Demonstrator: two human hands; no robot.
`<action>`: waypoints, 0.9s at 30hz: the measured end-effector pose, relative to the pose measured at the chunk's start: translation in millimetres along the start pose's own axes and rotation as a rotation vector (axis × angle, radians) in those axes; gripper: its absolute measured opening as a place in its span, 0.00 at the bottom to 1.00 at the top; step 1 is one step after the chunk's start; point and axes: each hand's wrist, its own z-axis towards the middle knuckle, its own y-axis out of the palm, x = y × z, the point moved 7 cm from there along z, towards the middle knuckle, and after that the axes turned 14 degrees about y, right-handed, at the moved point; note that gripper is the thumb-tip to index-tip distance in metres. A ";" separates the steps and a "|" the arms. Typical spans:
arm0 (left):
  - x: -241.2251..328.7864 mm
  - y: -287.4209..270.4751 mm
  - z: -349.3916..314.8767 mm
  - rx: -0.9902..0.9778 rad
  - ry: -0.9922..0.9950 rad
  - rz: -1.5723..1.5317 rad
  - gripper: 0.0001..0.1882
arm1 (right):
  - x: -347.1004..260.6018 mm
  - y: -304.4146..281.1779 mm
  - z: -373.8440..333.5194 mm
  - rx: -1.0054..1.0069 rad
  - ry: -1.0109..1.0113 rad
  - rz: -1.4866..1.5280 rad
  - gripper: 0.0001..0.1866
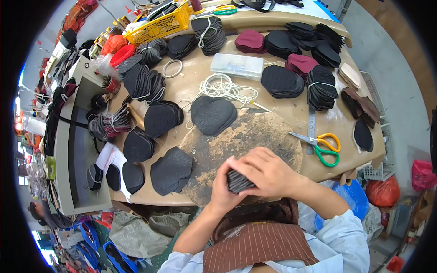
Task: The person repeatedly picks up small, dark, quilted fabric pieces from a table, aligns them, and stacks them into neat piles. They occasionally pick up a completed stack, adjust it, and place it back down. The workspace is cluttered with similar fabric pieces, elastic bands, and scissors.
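Both my hands are wrapped round a small stack of black sheet pieces point(238, 181), whose layered edges face up toward me. My left hand point(221, 187) grips it from the left side. From the right and above, my right hand point(271, 170) closes over it, its fingers hiding much of the stack. They are held over the near part of a worn round board point(246, 136). A black cut piece point(212, 115) rests at the board's far edge, and another black piece point(172, 170) lies by its left side.
Scissors point(327, 148) with orange and green handles lie right of the board, across a metal ruler point(312, 122). Loose white cord point(225, 88) and a clear plastic box point(236, 65) are behind it. Stacks of black pieces point(164, 118) crowd the left; a yellow basket point(159, 26) stands far left.
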 end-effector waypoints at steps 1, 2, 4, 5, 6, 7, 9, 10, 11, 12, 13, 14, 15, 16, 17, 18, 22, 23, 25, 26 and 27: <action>-4.8 2.6 -3.5 0.032 0.000 -0.157 0.56 | -1.2 -0.2 -1.2 0.002 -0.014 -0.003 0.44; -5.1 2.6 0.8 0.036 -0.013 -0.158 0.54 | -1.0 -0.2 -3.0 0.003 -0.026 -0.007 0.44; -0.1 1.0 13.5 0.045 -0.040 -0.160 0.52 | 15.2 -3.1 -6.2 0.009 0.072 0.001 0.46; 4.0 0.2 10.9 0.060 -0.046 -0.177 0.53 | 22.4 -7.2 -11.2 0.039 0.101 0.011 0.47; 7.5 1.7 15.1 0.020 -0.017 -0.134 0.52 | 27.7 -9.9 -14.6 0.069 0.128 0.022 0.48; 10.4 3.4 19.4 -0.019 0.012 -0.091 0.52 | 29.2 -8.5 -15.3 0.079 0.151 0.040 0.47; 12.4 8.0 22.4 -0.024 0.038 -0.031 0.45 | 34.2 -1.5 -19.9 0.147 0.194 0.114 0.43; 8.7 9.3 20.3 -0.040 -0.028 -0.042 0.42 | 36.1 2.0 -21.3 0.181 0.215 0.151 0.42; 4.9 8.8 17.1 -0.055 -0.094 -0.052 0.40 | 35.6 1.3 -20.8 0.261 0.218 0.147 0.33; 2.3 9.2 14.5 -0.071 -0.159 -0.063 0.37 | 35.7 2.4 -22.5 0.241 0.225 0.164 0.31; 5.1 6.6 15.0 -0.033 -0.219 -0.086 0.31 | 36.0 3.4 -24.2 0.221 0.233 0.181 0.29; 6.1 5.5 13.4 -0.035 -0.283 -0.160 0.29 | 36.7 4.9 -24.1 0.200 0.237 0.207 0.28; 6.0 4.3 11.3 -0.037 -0.348 -0.234 0.28 | 35.1 1.8 -21.3 0.213 0.241 0.284 0.23; 5.9 4.4 10.3 -0.039 -0.414 -0.308 0.27 | 37.6 3.7 -19.4 0.165 0.282 0.336 0.23; 8.7 6.4 13.5 -0.021 -0.433 -0.383 0.23 | 39.6 4.6 -19.3 0.120 0.325 0.379 0.22; 5.7 10.3 12.0 0.005 -0.499 -0.476 0.22 | 42.3 6.4 -19.4 0.074 0.367 0.422 0.22; -8.3 30.2 2.7 0.108 -0.673 -0.748 0.28 | 64.2 14.2 -16.9 -0.076 0.518 0.398 0.22; -10.3 35.8 3.8 0.154 -0.641 -0.777 0.32 | 72.8 13.1 -15.6 -0.118 0.536 0.375 0.21; -3.4 29.0 12.6 0.184 -0.630 -0.859 0.42 | 84.2 -10.5 2.4 -0.191 0.612 0.299 0.25; 0.8 19.4 16.4 0.245 -0.606 -0.849 0.42 | 99.8 -28.4 14.3 -0.118 0.638 0.280 0.25; -0.2 12.5 17.0 0.242 -0.589 -0.796 0.40 | 127.5 -47.0 28.0 0.018 0.617 0.290 0.26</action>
